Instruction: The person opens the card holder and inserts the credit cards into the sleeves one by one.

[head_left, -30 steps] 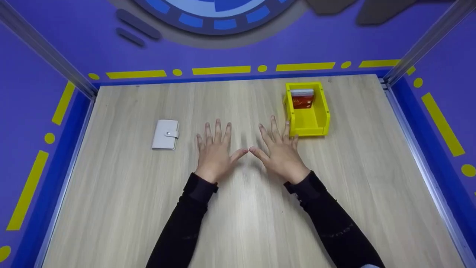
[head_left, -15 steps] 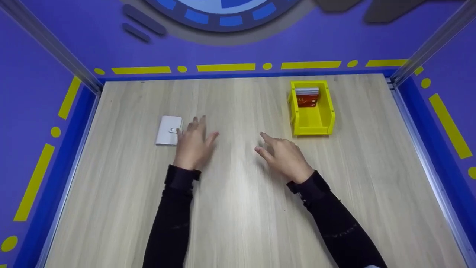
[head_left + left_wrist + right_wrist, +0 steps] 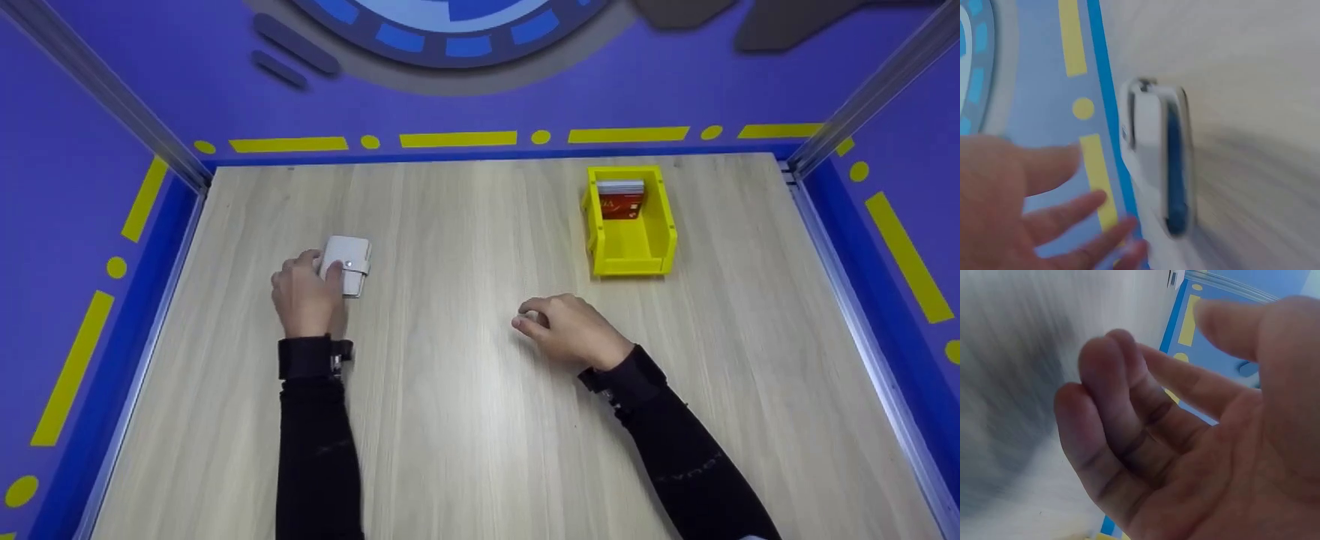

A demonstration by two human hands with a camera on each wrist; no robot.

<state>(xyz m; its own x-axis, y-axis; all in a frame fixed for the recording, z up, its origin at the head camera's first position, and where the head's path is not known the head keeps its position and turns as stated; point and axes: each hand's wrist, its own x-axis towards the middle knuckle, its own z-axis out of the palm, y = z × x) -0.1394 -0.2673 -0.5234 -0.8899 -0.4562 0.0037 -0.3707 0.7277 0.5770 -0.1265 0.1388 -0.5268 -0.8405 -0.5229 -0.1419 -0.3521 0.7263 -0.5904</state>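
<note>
A small white card holder [image 3: 352, 251] with a snap strap lies on the left of the table. My left hand [image 3: 304, 300] is at its left side, and from above the thumb overlaps its face. In the left wrist view, thumb and fingers are spread and appear apart from the card holder [image 3: 1148, 140], whose edge shows blue inside. Near the middle of the table, my right hand [image 3: 574, 330] holds nothing, its fingers loosely bent. The right wrist view shows that palm [image 3: 1196, 495] with nothing in it.
A yellow bin [image 3: 634, 267] stands at the back right, with a stack of cards [image 3: 621, 204], the front one red, against its back wall. Blue-purple panels [image 3: 480, 112] enclose the back and sides of the wooden table [image 3: 450, 420].
My left hand has moved left from the middle, passing over the card holder to its left side. My right hand's fingers, spread before, are now loosely bent, and it sits slightly lower.
</note>
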